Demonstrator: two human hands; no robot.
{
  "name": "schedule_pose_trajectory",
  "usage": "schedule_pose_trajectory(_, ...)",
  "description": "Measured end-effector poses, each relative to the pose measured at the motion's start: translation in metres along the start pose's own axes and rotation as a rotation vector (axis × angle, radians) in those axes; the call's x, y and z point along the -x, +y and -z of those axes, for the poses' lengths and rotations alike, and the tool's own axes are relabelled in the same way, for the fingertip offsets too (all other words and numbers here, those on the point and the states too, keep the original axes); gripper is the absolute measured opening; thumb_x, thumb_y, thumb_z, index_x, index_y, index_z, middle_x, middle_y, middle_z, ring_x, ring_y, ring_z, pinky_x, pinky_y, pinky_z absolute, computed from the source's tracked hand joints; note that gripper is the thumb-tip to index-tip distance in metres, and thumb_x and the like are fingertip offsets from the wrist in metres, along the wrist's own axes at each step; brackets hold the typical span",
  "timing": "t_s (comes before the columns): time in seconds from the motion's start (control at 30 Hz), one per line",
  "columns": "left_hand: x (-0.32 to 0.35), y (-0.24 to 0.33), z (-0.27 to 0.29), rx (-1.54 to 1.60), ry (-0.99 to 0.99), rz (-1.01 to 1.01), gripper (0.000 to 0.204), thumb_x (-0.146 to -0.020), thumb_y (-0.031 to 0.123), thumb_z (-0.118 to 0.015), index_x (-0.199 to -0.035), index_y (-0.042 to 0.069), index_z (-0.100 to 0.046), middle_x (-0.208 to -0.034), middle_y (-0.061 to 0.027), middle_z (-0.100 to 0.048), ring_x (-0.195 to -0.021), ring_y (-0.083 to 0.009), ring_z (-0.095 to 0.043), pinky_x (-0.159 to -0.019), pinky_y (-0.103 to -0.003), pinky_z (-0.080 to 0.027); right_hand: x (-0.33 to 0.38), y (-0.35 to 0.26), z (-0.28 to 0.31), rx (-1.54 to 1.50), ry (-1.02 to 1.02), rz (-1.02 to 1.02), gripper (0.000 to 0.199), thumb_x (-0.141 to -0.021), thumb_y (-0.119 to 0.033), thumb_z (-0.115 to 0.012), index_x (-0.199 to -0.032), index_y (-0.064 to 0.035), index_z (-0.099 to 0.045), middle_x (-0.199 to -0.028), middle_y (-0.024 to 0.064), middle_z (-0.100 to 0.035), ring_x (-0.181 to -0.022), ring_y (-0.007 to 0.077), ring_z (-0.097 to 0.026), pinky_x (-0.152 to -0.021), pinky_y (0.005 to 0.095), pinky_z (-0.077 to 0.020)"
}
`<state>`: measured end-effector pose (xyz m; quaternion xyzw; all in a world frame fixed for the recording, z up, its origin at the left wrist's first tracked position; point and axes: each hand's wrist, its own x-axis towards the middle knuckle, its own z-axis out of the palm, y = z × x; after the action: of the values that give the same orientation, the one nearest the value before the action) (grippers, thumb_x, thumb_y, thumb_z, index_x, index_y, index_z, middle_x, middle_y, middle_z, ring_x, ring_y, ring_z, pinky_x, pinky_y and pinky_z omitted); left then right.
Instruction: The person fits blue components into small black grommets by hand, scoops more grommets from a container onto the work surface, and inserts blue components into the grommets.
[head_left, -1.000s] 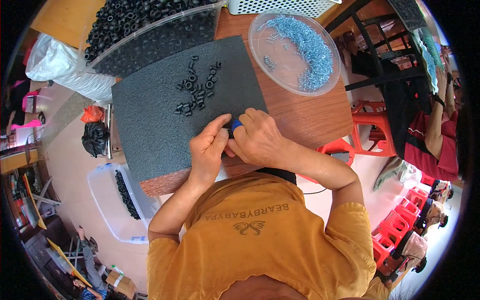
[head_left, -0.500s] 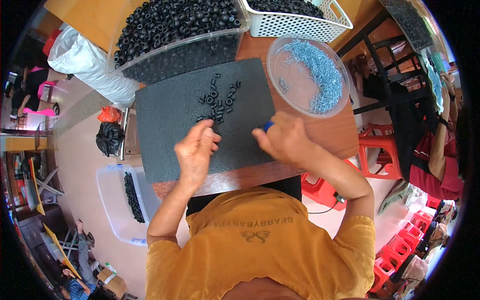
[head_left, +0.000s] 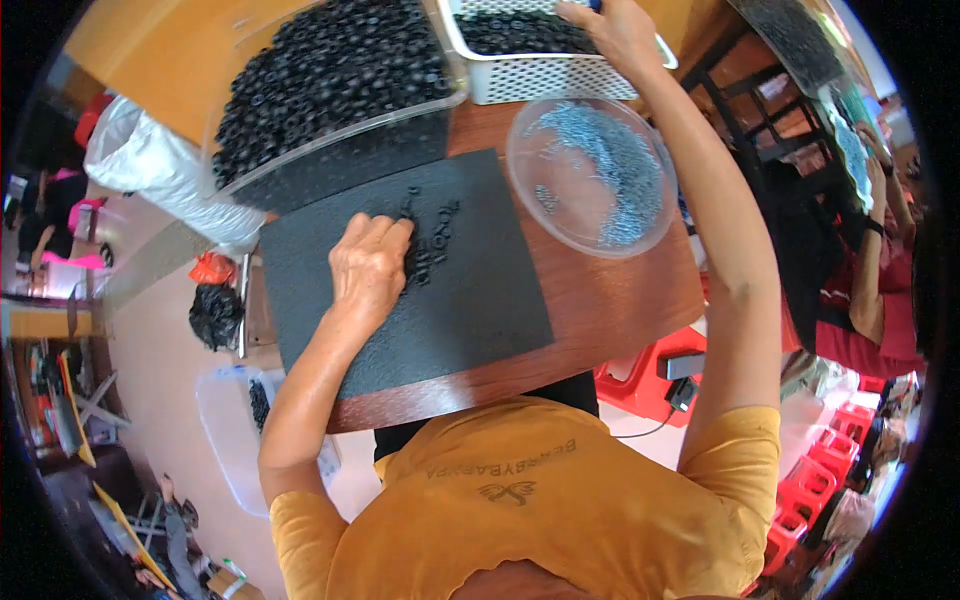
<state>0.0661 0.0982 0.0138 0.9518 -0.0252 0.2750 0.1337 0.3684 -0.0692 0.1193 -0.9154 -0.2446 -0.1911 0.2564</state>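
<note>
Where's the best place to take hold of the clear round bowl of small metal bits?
Probably by the bowl's near left rim, coming from above the bare table. The rim flares out and is free there, while the white basket crowds the far side. Lift level: it is shallow and open.

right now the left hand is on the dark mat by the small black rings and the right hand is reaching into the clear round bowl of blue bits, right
Not quite. The head view shows the right hand reaching over the white basket, not into the clear round bowl. The rest holds: the left hand is on the dark mat by the small black rings.
</note>
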Motion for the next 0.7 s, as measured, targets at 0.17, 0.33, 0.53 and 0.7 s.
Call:
schedule_pose_trajectory(0.17,-0.001,-0.005,0.000,0.014,-0.061,-0.038,0.019,-0.060,-0.003,-0.055,-0.078,0.002,-0.060,-0.070,-0.0086,-0.052,-0.066,-0.0262,-0.050,-0.057,-0.036,-0.044,0.027,0.014,-0.018,-0.218,0.091,0.274,0.034,-0.074,-0.031,-0.062,-0.066,0.0026,-0.059,-0.067,0.0250,-0.059,-0.067,0.0391,-0.060,-0.062,0.0451,-0.0467)
schedule_pose_trajectory(0.33,-0.005,-0.007,0.000,0.011,-0.104,-0.073,0.023,-0.059,-0.007,-0.055,-0.081,0.000,-0.059,-0.072,-0.0112,-0.051,-0.068,-0.0276,-0.051,-0.059,-0.037,-0.045,0.113,0.027,-0.014,-0.155,-0.331,0.338,0.018,-0.070,-0.011,-0.069,-0.071,0.0034,-0.058,-0.064,0.0172,-0.055,-0.061,0.0269,-0.056,-0.057,0.0373,-0.0438)
schedule_pose_trajectory(0.53,-0.004,-0.009,-0.003,-0.071,-0.150,-0.163,0.025,-0.061,-0.006,-0.055,-0.086,-0.002,-0.056,-0.074,-0.0126,-0.050,-0.070,-0.0275,-0.051,-0.059,-0.036,-0.046,0.159,0.041,-0.028,-0.208,-0.433,0.453,0.015,-0.060,-0.005,-0.067,-0.063,0.0017,-0.054,-0.070,0.0184,-0.058,-0.075,0.0360,-0.058,-0.060,0.0443,-0.0454)
schedule_pose_trajectory(0.7,-0.004,-0.007,-0.006,-0.147,-0.136,-0.237,0.023,-0.064,-0.003,-0.055,-0.086,-0.002,-0.056,-0.071,-0.0120,-0.048,-0.068,-0.0269,-0.051,-0.058,-0.035,-0.046,0.166,0.040,-0.034,-0.148,-0.440,0.527,0.014,-0.061,-0.008,-0.066,-0.065,0.0007,-0.055,-0.071,0.0179,-0.058,-0.077,0.0357,-0.057,-0.062,0.0448,-0.0455)
